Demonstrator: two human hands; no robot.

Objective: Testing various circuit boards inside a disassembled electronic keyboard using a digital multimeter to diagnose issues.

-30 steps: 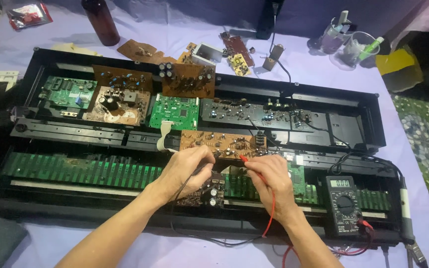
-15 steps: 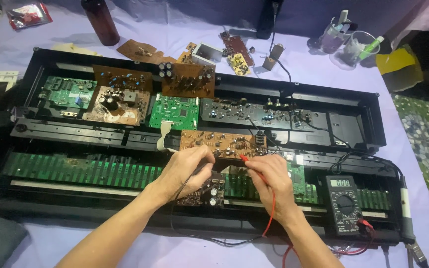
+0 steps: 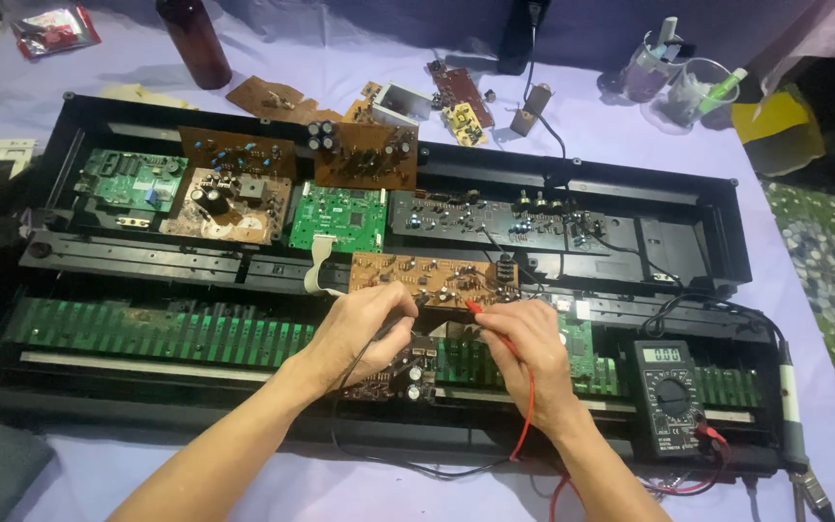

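red probe (image 3: 480, 311) pinched in right hand (image 3: 531, 348), left hand (image 3: 364, 324) curled alongside.

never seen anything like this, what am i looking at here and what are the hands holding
This is one view from a camera worn on a person's head, looking down at their own two bare hands over a table with a lilac cloth.

On it lies a long black opened case filled with circuit boards: green ones, brown ones, and a row of green strips along the front.

The left hand holds a black probe and the right hand a red probe. Both tips touch a brown circuit board in the middle. The wires seem to run to a black handheld meter on the right.

Behind the case are loose boards, a dark bottle and clear cups.
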